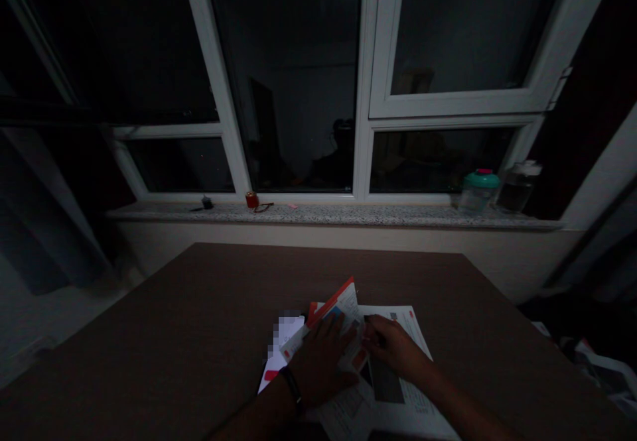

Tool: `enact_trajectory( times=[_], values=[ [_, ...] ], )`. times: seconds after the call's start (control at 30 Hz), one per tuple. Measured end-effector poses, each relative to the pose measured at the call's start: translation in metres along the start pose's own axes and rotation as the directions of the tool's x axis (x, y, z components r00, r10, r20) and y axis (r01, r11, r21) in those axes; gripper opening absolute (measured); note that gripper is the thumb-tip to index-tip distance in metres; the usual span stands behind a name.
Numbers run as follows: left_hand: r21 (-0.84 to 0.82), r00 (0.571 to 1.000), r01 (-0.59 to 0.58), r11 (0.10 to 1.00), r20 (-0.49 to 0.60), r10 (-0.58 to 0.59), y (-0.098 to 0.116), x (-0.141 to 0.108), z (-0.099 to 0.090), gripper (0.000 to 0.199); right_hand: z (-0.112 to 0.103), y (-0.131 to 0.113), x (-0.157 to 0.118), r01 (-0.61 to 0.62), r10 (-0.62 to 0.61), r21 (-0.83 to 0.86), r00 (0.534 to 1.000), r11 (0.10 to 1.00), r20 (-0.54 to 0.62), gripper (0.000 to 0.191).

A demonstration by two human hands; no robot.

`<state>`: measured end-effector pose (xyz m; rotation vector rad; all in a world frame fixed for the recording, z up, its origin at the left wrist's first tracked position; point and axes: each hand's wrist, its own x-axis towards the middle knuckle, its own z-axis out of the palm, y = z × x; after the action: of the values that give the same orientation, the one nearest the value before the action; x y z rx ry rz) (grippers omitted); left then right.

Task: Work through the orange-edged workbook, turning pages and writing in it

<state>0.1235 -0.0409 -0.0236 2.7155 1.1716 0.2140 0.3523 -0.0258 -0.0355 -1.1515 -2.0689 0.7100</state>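
We are noting the left hand (323,361) pressing its fingers (334,329) spread wide on a light, floppy red-and-white paper leaflet (344,307), near the brown wooden table's (199,295) near edge. The right hand (393,347) is curling its fingers (371,335) narrow at the leaflet's edge, gripping or not we cannot tell; thin paper, best taken by that edge.

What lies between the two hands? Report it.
A folded printed leaflet with an orange edge, between the left hand and right hand, in the head view.
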Motion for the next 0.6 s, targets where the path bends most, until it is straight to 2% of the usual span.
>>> enact_trajectory(
  times=[0.13,0.4,0.47,0.6],
  values=[
    [-0.020,0.999,0.034,0.999,0.027,-0.033,0.005,0.003,-0.006,0.084,-0.001,0.003,0.005,-0.042,0.042,0.014,0.999,0.999,0.009,0.014],
    [-0.032,1.000,-0.008,0.999,-0.009,0.007,0.008,0.001,-0.011,0.075,-0.003,-0.013,-0.012,0.026,-0.058,0.138,0.972,0.990,0.227,0.009],
    [-0.021,1.000,-0.011,1.000,-0.017,0.010,0.007,0.000,-0.011,0.074,-0.002,-0.013,-0.011,0.024,-0.044,0.098,0.979,0.995,0.201,0.008],
    [0.011,0.999,-0.015,1.000,-0.036,0.015,0.008,0.001,-0.010,0.064,0.001,-0.006,0.000,-0.008,0.008,-0.011,0.999,1.000,0.040,0.011]
  ],
)
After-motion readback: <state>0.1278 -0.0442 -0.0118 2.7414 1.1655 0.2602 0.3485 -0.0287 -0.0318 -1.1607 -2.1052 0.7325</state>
